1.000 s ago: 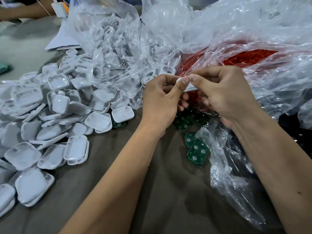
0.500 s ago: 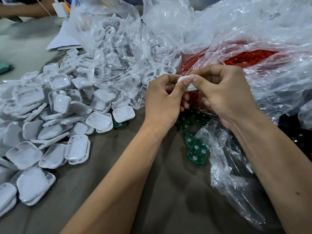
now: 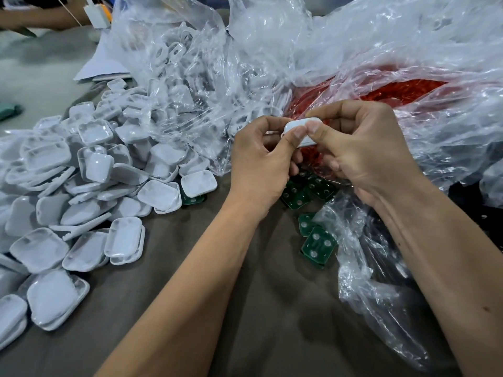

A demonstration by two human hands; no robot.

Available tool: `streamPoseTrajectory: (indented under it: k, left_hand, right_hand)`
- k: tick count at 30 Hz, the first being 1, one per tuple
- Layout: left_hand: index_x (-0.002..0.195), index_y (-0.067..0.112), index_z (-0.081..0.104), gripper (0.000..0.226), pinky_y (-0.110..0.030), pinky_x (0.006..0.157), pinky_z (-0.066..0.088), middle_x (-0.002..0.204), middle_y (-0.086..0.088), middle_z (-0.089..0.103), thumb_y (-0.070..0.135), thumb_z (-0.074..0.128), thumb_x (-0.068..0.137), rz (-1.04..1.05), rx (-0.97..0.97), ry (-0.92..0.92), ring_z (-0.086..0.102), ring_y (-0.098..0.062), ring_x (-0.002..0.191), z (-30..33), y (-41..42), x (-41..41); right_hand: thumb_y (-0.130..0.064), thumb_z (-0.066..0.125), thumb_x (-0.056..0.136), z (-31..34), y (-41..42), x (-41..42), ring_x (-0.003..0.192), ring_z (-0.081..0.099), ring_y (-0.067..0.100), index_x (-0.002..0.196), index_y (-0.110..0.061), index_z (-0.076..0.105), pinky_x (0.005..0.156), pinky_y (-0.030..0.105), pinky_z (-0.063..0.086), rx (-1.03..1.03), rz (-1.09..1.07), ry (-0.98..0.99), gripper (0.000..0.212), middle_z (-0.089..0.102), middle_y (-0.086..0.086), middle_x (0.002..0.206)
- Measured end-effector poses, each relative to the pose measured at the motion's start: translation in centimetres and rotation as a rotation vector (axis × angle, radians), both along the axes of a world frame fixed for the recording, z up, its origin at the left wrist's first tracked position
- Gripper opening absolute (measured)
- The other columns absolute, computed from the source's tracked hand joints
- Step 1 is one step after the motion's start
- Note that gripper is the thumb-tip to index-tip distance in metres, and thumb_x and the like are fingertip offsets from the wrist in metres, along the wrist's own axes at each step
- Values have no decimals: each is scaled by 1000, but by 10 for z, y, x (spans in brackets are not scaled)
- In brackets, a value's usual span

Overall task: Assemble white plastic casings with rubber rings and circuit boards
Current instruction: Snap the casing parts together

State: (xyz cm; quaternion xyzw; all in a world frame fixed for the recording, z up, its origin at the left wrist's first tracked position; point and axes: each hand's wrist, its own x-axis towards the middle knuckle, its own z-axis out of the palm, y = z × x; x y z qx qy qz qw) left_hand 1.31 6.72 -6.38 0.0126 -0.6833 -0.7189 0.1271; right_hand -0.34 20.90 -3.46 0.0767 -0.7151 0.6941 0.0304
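Both hands hold one white plastic casing (image 3: pixel 299 127) above the table's middle. My left hand (image 3: pixel 262 161) pinches its left end with thumb and fingers. My right hand (image 3: pixel 362 148) grips its right end, and both thumbs press on its top. Whether a ring or a board sits inside is hidden. Green circuit boards (image 3: pixel 318 244) lie under and just below my hands. Red rubber rings (image 3: pixel 381 91) fill a clear bag behind my right hand. A big heap of white casings (image 3: pixel 89 191) covers the left side.
Crumpled clear plastic bags (image 3: pixel 272 50) spread across the back and right, one holding more casings. A loose bag (image 3: pixel 381 281) lies under my right forearm. Another person's arm (image 3: pixel 40 17) rests at the far left. Brown table surface (image 3: pixel 272 322) lies near me.
My hands have shifted slightly and the casing now shows more between the thumbs. Both thumbs have closed together on its top.
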Motion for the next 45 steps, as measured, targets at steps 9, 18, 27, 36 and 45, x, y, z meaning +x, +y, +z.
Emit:
streamPoseTrajectory:
  k: [9,18,27,36,45]
  left_hand:
    - [105,3,60,16,-22,44,42,60,-5,64,15,68,99,-42,-25,58,55,-15,46,2,-5,3]
    - [102,16,63,6,-32,61,61,87,-7,74,14,67,99,-31,-223,233,74,-20,74,5,-17,0]
    - [91,6,63,9,-36,66,58,99,-19,69,2,71,93,34,-135,279,70,-21,66,6,-18,-1]
    - [89,13,63,19,-27,61,53,100,-24,63,-4,70,90,24,-194,358,64,-26,69,9,-20,-2]
    - [82,12,74,20,-31,79,60,101,-11,74,-8,73,86,-5,208,203,74,-17,93,13,-17,1]
  right_hand:
    - [-8,78,93,-4,3,-3,40,48,11,102,-6,73,38,22,37,53,13,97,10,67,10,71]
    - [-14,88,83,-6,2,-5,63,74,17,95,-14,76,54,24,58,154,-57,289,16,76,0,81]
    - [-13,90,81,-2,2,-1,79,76,19,91,-4,75,68,33,63,236,-66,432,21,76,8,95]
    - [-8,88,81,-1,0,1,70,75,23,87,-6,74,60,36,61,192,-31,379,16,76,7,83]
    - [-10,89,81,-4,-4,-2,93,77,19,90,-15,68,82,36,64,127,-45,434,24,72,13,102]
